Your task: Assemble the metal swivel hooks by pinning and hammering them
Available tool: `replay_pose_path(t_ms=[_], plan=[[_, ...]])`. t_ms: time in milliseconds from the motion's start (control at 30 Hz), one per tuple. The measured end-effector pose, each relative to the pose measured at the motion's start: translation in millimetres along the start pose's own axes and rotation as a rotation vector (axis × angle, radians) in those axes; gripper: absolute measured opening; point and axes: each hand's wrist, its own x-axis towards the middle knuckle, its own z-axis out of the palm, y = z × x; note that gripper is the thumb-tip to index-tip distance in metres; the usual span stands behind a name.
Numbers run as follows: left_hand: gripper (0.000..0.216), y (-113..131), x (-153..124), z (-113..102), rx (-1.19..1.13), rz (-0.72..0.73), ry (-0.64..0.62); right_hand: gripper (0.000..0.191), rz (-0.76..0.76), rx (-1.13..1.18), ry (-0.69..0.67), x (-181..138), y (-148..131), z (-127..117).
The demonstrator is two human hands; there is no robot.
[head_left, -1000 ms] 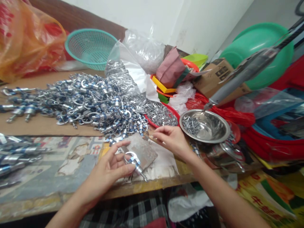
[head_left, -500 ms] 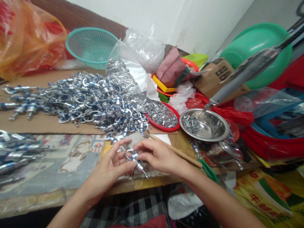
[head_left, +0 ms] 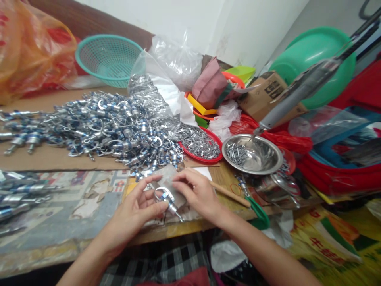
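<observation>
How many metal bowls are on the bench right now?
1 clearly: the steel bowl holding screws, right of the red tray, beyond the right hand. A second shiny dish may sit just below it, partly hidden.

Silver clamp [head_left: 165, 197] with blue band, tilted, screw end down-right, above table edge

Both forearms are bare to the picture's lower edge with no sleeves, and the left hand [head_left: 135, 212] and right hand [head_left: 200, 195] wear no gloves, rings or watch.
</observation>
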Motion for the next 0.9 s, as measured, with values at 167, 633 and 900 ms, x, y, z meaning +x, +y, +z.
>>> replay_pose_path(t_ms=[167,633,900], plan=[[0.063,-3.1,3.4,-5.1,0.021,0.001,-0.042,0.027,0.201,-0.352,0.002,-18.3,45.2,-35.0],[0.068,-6.0,4.4,-6.5,0.010,-0.011,-0.037,0.024,0.371,-0.207,-0.208,-59.1,-4.2,-65.6],[0.068,-9.0,5.2,-7.7,-0.001,0.010,-0.046,0.039,-0.007,-0.297,-0.060,-71.9,-22.2,-65.7]])
